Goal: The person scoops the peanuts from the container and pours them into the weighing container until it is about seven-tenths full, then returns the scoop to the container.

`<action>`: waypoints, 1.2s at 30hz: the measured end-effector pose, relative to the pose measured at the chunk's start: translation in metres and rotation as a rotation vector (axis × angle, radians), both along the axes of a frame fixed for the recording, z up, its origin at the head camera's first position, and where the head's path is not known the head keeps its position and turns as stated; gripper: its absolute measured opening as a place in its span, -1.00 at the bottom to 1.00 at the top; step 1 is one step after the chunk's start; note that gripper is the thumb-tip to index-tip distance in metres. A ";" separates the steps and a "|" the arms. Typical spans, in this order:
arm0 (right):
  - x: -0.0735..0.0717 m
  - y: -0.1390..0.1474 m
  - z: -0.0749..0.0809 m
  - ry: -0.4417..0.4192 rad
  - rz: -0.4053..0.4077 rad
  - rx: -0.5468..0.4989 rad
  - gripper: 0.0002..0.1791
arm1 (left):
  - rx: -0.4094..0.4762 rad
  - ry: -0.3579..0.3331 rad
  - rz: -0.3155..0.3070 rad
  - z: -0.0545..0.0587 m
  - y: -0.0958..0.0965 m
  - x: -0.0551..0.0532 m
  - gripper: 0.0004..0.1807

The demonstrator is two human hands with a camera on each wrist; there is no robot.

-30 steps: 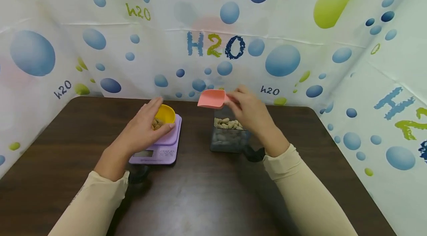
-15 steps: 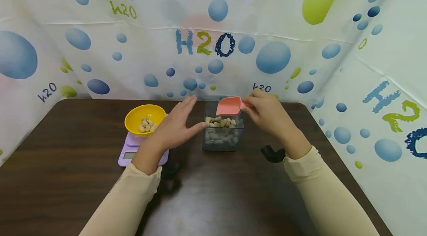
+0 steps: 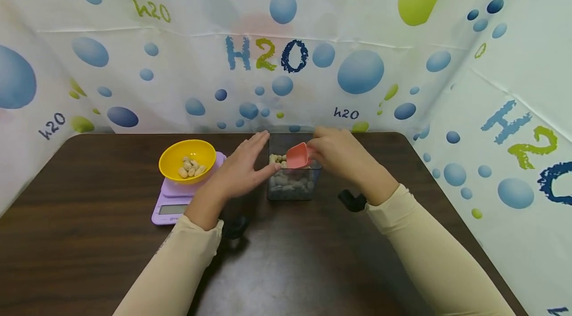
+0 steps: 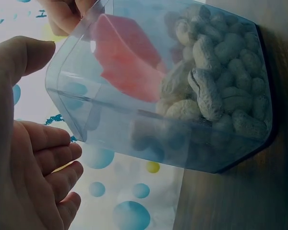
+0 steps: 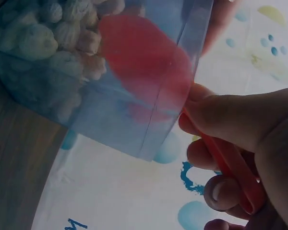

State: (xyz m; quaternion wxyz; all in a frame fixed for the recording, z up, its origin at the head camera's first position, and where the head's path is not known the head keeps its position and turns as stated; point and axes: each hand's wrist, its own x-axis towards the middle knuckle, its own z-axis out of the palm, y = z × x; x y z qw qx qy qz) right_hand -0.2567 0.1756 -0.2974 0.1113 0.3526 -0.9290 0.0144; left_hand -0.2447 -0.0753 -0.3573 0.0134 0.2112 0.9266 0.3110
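My right hand (image 3: 337,157) grips the handle of a pink scoop (image 3: 298,155), seen close up as the red handle (image 5: 230,167) in the right wrist view. The scoop's blade is tilted down inside a clear bluish plastic container (image 3: 290,187), its tip against the peanuts (image 4: 206,81) in their shells. At the container's left side, my left hand (image 3: 237,169) has its fingers straight and thumb spread near the rim. In the left wrist view a small gap shows between that hand and the wall.
Left of the container, a yellow bowl (image 3: 167,162) with several peanuts (image 3: 191,168) stands on a lilac kitchen scale (image 3: 172,197). Everything rests on a dark wooden table (image 3: 286,266). A patterned white curtain (image 3: 187,62) hangs behind and to the right.
My left hand has moved from beside the yellow bowl to the container's left side. The scoop in my right hand has lowered from above the container into it and tilted down.
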 end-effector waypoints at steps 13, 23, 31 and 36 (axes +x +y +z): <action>-0.007 -0.008 -0.002 -0.035 0.001 0.044 -0.90 | 0.062 -0.068 0.011 -0.003 0.001 -0.006 -0.07; -0.012 -0.006 -0.002 0.019 0.068 -0.023 -0.93 | 0.069 -0.073 0.016 -0.004 -0.001 -0.007 -0.05; -0.017 -0.019 -0.017 0.030 0.127 0.009 -0.88 | 0.079 -0.084 0.001 -0.004 -0.001 -0.007 -0.06; -0.018 -0.017 -0.020 -0.110 0.106 -0.068 -0.85 | 0.089 -0.094 -0.001 -0.004 -0.001 -0.007 -0.07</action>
